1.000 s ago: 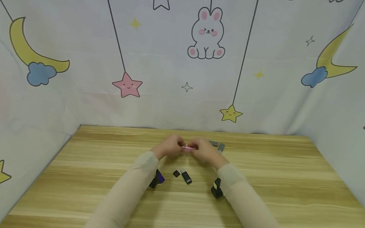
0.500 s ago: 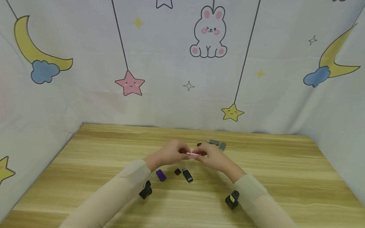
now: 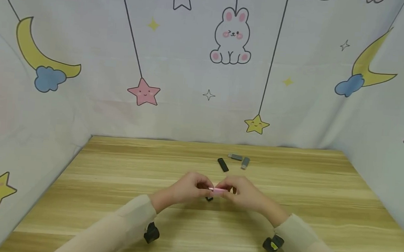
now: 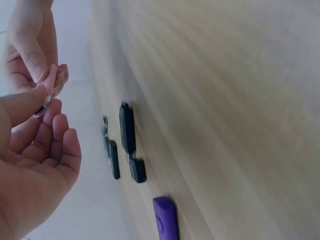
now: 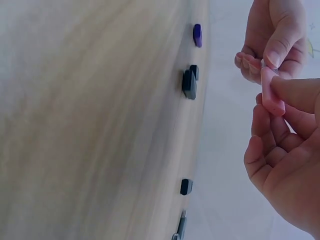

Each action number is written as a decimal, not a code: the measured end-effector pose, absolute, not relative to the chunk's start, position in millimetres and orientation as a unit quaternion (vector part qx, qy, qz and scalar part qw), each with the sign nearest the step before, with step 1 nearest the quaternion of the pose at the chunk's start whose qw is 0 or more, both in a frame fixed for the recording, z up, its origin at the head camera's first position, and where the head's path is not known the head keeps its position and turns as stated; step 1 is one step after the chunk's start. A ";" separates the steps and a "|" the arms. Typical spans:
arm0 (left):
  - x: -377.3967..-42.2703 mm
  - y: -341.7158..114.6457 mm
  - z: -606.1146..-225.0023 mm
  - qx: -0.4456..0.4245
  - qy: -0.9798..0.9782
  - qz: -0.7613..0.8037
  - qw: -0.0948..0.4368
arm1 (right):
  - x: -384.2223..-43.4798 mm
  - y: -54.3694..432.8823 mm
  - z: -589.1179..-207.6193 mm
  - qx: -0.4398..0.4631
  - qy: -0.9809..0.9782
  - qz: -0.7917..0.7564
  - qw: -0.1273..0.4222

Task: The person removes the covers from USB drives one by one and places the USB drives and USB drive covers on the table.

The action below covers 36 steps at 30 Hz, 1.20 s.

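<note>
Both hands meet above the middle of the table around a small pink USB stick [image 3: 220,192]. My right hand [image 3: 246,192] pinches its pink body between thumb and fingers, as the right wrist view shows on the stick [image 5: 271,95]. At the other end, my left hand [image 3: 191,188] pinches the shiny tip with thumb and forefinger. The left fingers hide most of that tip. Under the hands, a black USB stick [image 4: 127,128] lies near a small black cap [image 4: 137,170]. A purple USB stick [image 4: 165,219] lies nearer the left wrist.
Farther back on the wooden table [image 3: 132,160] lie another black stick [image 3: 223,165] and two grey USB sticks, one crosswise [image 3: 236,157] and one upright in view [image 3: 245,163]. A patterned white cloth [image 3: 181,120] hangs behind the table.
Both hands have come nearer to me with the pink USB stick between them. The farther black stick has come into sight; the purple stick and the cap are now covered in the head view.
</note>
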State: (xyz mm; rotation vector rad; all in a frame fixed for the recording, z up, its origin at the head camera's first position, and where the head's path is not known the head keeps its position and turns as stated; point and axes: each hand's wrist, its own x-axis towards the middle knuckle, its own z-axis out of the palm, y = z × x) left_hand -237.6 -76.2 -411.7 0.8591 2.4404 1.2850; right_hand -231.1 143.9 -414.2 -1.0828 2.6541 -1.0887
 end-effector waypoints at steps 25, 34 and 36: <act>-180.7 -76.2 -423.5 0.311 0.809 0.477 0.145 | -171.6 141.1 -424.4 -0.322 0.841 -0.423 0.101; -170.8 -75.1 -429.2 0.318 0.791 0.499 0.155 | -162.8 138.8 -428.6 -0.321 0.829 -0.444 0.113; -169.3 -74.7 -430.6 0.322 0.788 0.502 0.152 | -161.7 138.3 -429.4 -0.324 0.825 -0.449 0.115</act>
